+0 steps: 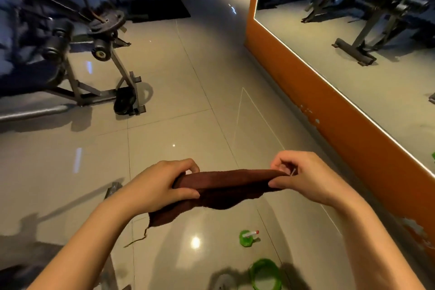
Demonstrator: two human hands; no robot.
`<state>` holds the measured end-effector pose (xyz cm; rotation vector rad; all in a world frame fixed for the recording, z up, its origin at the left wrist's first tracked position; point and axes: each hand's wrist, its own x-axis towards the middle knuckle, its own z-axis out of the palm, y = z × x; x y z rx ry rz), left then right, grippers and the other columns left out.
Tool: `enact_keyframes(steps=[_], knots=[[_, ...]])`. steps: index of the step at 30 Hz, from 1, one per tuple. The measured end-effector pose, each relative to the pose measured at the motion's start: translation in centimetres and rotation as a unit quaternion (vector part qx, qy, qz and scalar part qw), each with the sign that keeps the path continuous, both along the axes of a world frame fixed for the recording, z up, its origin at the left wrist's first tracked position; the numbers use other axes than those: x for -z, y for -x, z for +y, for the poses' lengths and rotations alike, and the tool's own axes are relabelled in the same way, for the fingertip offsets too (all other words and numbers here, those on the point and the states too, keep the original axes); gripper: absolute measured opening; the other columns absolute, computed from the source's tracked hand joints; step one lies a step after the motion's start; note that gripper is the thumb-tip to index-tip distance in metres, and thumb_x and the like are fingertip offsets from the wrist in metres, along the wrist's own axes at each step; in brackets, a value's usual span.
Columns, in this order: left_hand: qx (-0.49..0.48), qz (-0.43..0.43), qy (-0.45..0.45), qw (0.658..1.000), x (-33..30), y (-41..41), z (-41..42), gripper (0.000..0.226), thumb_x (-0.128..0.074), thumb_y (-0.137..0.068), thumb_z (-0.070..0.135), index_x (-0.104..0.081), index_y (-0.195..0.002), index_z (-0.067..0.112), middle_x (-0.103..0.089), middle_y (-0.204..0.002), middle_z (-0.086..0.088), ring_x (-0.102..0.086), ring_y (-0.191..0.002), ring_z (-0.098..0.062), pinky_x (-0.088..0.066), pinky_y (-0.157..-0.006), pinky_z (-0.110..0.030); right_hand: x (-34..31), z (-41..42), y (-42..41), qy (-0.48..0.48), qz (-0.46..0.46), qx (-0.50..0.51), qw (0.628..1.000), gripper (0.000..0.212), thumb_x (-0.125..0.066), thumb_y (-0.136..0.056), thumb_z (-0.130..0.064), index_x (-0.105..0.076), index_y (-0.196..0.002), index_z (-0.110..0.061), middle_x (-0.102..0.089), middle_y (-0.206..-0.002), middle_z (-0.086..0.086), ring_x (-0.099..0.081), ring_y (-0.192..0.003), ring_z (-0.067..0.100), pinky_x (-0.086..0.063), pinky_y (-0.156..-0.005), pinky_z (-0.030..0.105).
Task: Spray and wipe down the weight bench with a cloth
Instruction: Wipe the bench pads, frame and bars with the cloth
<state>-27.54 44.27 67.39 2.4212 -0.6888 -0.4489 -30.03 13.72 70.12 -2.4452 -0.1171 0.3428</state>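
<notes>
Now both hands (162, 183) (308, 176) pinch brown cloth (226, 186) taut.

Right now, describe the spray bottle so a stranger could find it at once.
Start at the orange wall on the right and come down to the shiny tiled floor near the person. Below the brown cloth stretched between both hands stands the spray bottle: green, seen from above, with a white nozzle tipped red, unlike the plain green rim nearer the camera.

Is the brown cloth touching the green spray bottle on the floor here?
Apart. The head view shows the brown cloth held up between the left hand and right hand, with bare floor tile visible between its hanging edge and the green spray bottle.
</notes>
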Motion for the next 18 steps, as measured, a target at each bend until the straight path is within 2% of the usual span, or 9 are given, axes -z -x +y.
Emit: enact_keyframes(steps=[2, 5, 9, 11, 13, 16, 18], knots=[[-0.024, -0.016, -0.030, 0.999, 0.6, 1.8, 2.5, 0.014, -0.061, -0.084, 0.056, -0.051, -0.086, 0.046, -0.059, -0.083, 0.021, -0.055, -0.079, 0.003, -0.047, -0.072, -0.024, 0.0, 1.6, 0.1, -0.048, -0.032, 0.009, 0.998, 0.015, -0.076, -0.081, -0.019, -0.063, -0.076, -0.025, -0.063, -0.075, -0.005, -0.058, -0.072, 0.009, -0.049, -0.060, 0.027], [-0.071, -0.022, -0.025, 0.997, 1.1, 5.6, 6.2, 0.024, -0.050, -0.080, 0.065, -0.049, -0.078, 0.041, -0.057, -0.079, 0.017, -0.053, -0.080, 0.001, -0.039, -0.067, -0.017, 0.1, 4.9, 0.5, -0.122, -0.047, -0.001, 0.991, 0.017, -0.082, -0.074, -0.016, -0.067, -0.073, -0.025, -0.064, -0.069, -0.005, -0.064, -0.066, 0.012, -0.055, -0.057, 0.028], [-0.154, 0.014, 0.010, 0.988, 1.1, 12.4, 11.9, 0.021, -0.065, -0.080, 0.053, -0.053, -0.077, 0.036, -0.060, -0.076, 0.013, -0.056, -0.075, -0.005, -0.039, -0.062, -0.018, 0.1, 10.2, 2.4, -0.177, -0.070, -0.051, 0.980, 0.026, -0.086, -0.066, -0.008, -0.067, -0.080, -0.018, -0.065, -0.076, 0.004, -0.061, -0.068, 0.010, -0.049, -0.060, 0.017], [-0.187, 0.052, 0.032, 0.980, 1.3, 16.7, 14.9, 0.021, -0.069, -0.080, 0.050, -0.055, -0.078, 0.035, -0.062, -0.076, 0.013, -0.057, -0.070, -0.007, -0.041, -0.061, -0.018, 0.1, 13.2, 4.0, -0.201, -0.056, -0.088, 0.974, 0.023, -0.082, -0.068, 0.001, -0.066, -0.081, -0.010, -0.065, -0.080, 0.017, -0.060, -0.069, 0.020, -0.047, -0.061, 0.015], [-0.210, 0.078, 0.058, 0.973, 1.5, 21.1, 17.5, 0.020, -0.071, -0.080, 0.049, -0.058, -0.080, 0.033, -0.063, -0.078, 0.011, -0.059, -0.073, -0.007, -0.043, -0.063, -0.018, 0.4, 16.6, 5.9, -0.197, -0.053, -0.112, 0.973, 0.019, -0.079, -0.071, 0.005, -0.067, -0.081, -0.006, -0.065, -0.085, 0.021, -0.060, -0.072, 0.025, -0.045, -0.062, 0.012], [-0.271, 0.072, 0.102, 0.954, 1.6, 28.3, 21.3, 0.015, -0.070, -0.084, 0.037, -0.059, -0.075, 0.034, -0.063, -0.077, 0.006, -0.057, -0.072, -0.005, -0.040, -0.062, -0.016, 1.1, 22.3, 9.8, -0.191, -0.082, -0.124, 0.970, 0.019, -0.079, -0.072, 0.004, -0.068, -0.075, -0.012, -0.067, -0.088, 0.010, -0.059, -0.071, 0.002, -0.044, -0.064, 0.007], [-0.328, 0.033, 0.105, 0.938, 1.5, 33.3, 23.2, 0.019, -0.069, -0.081, 0.049, -0.058, -0.073, 0.036, -0.059, -0.076, 0.003, -0.053, -0.070, -0.005, -0.035, -0.059, -0.014, 1.3, 25.9, 12.6, -0.193, -0.110, -0.146, 0.964, 0.024, -0.077, -0.075, 0.002, -0.068, -0.072, -0.020, -0.066, -0.086, 0.001, -0.060, -0.074, -0.001, -0.046, -0.066, 0.008]])
